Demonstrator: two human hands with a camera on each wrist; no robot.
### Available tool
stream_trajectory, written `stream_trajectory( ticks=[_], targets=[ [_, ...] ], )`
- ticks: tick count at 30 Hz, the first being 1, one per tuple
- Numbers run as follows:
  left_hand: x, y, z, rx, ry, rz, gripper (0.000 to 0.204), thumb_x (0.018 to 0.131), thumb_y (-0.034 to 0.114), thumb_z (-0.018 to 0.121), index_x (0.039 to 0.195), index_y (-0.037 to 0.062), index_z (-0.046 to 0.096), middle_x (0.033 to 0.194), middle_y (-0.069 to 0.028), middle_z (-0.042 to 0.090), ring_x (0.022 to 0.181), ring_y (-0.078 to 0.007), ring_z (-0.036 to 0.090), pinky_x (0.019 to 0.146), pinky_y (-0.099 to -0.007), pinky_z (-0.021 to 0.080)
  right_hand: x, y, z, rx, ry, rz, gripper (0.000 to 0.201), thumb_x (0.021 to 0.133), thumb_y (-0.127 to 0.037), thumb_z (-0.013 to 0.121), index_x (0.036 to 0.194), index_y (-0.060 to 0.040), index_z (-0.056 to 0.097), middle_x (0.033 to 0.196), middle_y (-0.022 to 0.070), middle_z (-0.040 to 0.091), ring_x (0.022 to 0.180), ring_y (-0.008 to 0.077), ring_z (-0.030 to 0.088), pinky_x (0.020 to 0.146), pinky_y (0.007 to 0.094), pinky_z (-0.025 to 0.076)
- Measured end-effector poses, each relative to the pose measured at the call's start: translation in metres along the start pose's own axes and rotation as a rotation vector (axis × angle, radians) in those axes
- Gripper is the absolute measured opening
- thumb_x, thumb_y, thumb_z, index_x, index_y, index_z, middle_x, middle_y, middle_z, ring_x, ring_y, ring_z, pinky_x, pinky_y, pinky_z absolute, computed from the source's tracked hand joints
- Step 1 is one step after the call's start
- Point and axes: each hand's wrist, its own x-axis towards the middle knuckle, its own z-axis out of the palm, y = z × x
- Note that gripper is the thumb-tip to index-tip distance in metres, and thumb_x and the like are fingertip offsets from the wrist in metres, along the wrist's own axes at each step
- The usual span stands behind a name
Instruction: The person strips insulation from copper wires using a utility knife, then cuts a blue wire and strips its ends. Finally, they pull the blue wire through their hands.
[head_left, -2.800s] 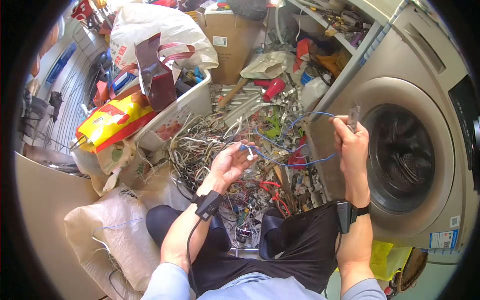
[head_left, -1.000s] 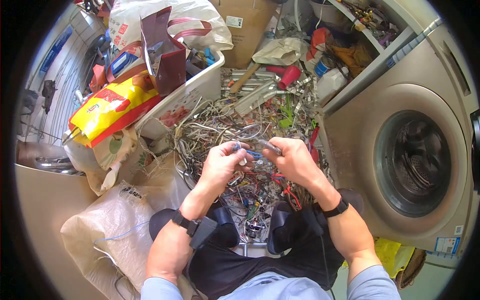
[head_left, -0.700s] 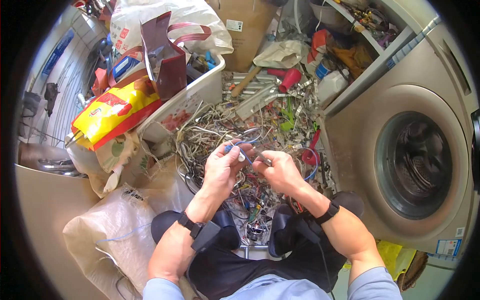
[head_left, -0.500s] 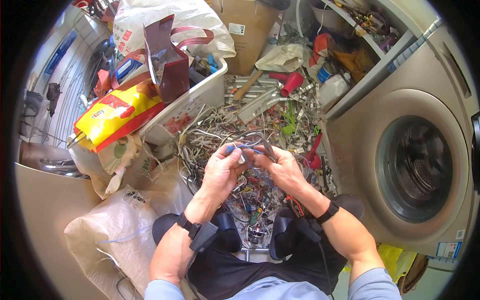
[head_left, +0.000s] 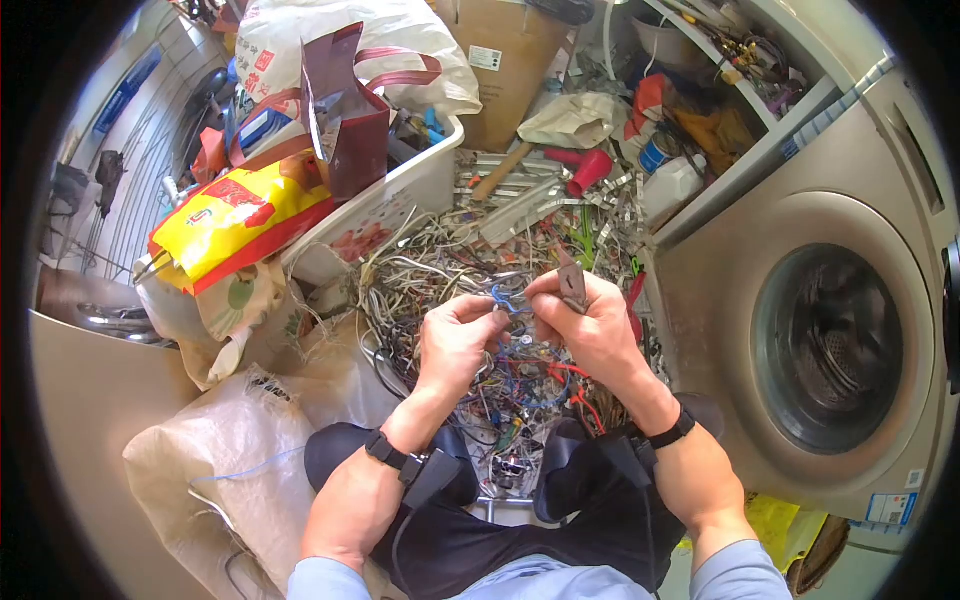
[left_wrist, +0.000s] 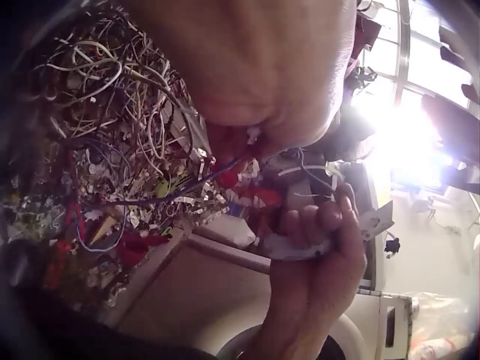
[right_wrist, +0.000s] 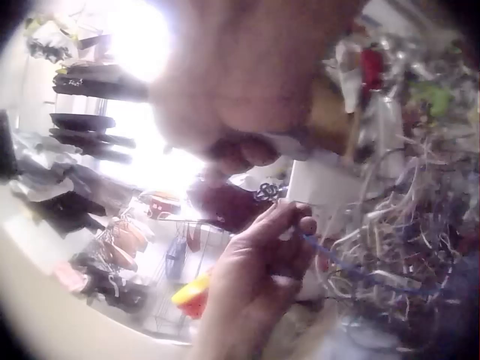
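- Lower left of the frame: a pale, bulky sack [head_left: 205, 465].
- Left side, above the sack: a yellow and red bag [head_left: 235, 222], leaning against a white bin [head_left: 415, 195].
- Upper left: a dark red paper bag [head_left: 350, 145], upright in the bin.
- Left of centre: tangled cables [head_left: 415, 272], heaped thickly on the floor.
- Centre: the left hand [head_left: 457, 342], thumb and fingers pinching a blue wire [head_left: 501, 299].
- Exact centre: that blue wire, bunched in the gap between the two hands; in the left wrist view a length trails down over the scrap.
- Just right of centre: the right hand [head_left: 592, 325], fingers curled round a flat metal blade [head_left: 572, 283] that points upward.
- Upper centre-right: a pink hair dryer [head_left: 590, 173] lying among scrap.
- Right side: a beige washing machine [head_left: 700, 290], its round door shut.
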Motion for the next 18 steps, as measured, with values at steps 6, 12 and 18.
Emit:
stream_trajectory(
  ticks=[6,12,18],
  targets=[
    [-0.01,0.0,0.011,0.305,0.062,0.092,0.015,0.086,0.013,0.078,0.095,-0.0003,0.078,0.08,-0.0056,0.076,0.07,-0.0086,0.067,0.065,-0.0272,0.053,-0.001,0.003,0.012,0.09,-0.006,0.027,0.016,0.099,-0.011,0.063,0.109,0.0012,0.068,0.079,0.0041,0.069,0.069,0.0091,0.064,0.063,0.0255,0.052],
    [-0.016,-0.002,0.013,0.395,-0.006,0.042,0.013,0.087,0.012,0.079,0.092,0.0003,0.077,0.084,-0.0036,0.076,0.07,-0.0051,0.062,0.064,-0.0248,0.05,0.013,0.012,-0.004,0.245,0.155,0.104,0.022,0.1,-0.013,0.064,0.115,0.0023,0.066,0.084,0.0082,0.073,0.07,0.0107,0.067,0.063,0.0248,0.052],
    [-0.022,-0.002,0.018,0.485,0.049,0.19,0.011,0.087,0.01,0.078,0.092,0.0003,0.077,0.076,-0.0004,0.072,0.066,-0.0047,0.059,0.059,-0.0258,0.047,0.022,0.031,-0.014,0.162,0.204,0.103,0.019,0.099,-0.012,0.061,0.109,0.0026,0.067,0.081,0.0099,0.074,0.065,0.012,0.068,0.057,0.0255,0.052]
  ],
)
